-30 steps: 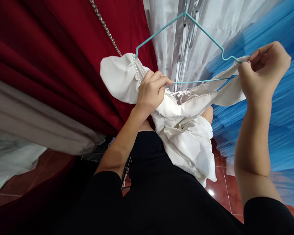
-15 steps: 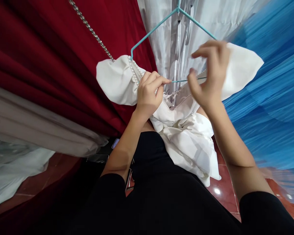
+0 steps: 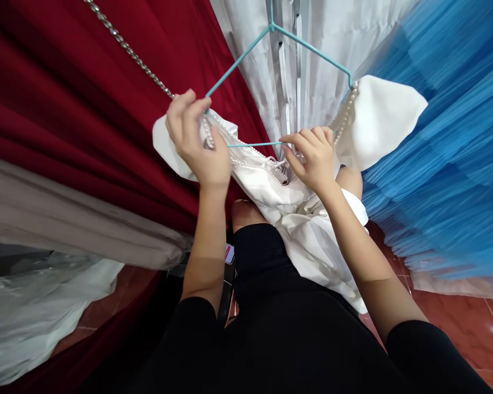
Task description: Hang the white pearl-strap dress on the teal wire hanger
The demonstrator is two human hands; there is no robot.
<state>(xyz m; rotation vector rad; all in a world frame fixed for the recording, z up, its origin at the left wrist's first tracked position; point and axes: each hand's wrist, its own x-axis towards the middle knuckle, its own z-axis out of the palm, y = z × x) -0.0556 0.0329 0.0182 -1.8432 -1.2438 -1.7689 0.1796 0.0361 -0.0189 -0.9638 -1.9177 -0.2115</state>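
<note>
A white dress [image 3: 318, 232] with puffed sleeves and pearl-trimmed straps [image 3: 347, 114] hangs on a thin turquoise hanger [image 3: 243, 54]. My right hand [image 3: 314, 156] pinches the hanger's lower bar right of its middle. At the hanger's left corner is my left hand [image 3: 201, 145], fingers curved and apart from the thumb, beside the pearl strap and left sleeve [image 3: 164, 143]. Whether its fingertips touch the strap is hard to see. The right strap lies at the hanger's right corner, and the skirt drapes down in folds by my knees.
Red fabric [image 3: 127, 109] hangs at left with a silvery chain [image 3: 131, 52] in front. Blue tulle [image 3: 447, 148] fills the right side. White cloth [image 3: 345, 33] and metal rails hang behind. Beige fabric [image 3: 66, 210] is lower left, over red floor tiles [image 3: 456, 323].
My left hand has let go of the lower bar and moved left to the hanger's corner. My right hand has come down from the right strap and now pinches the bar.
</note>
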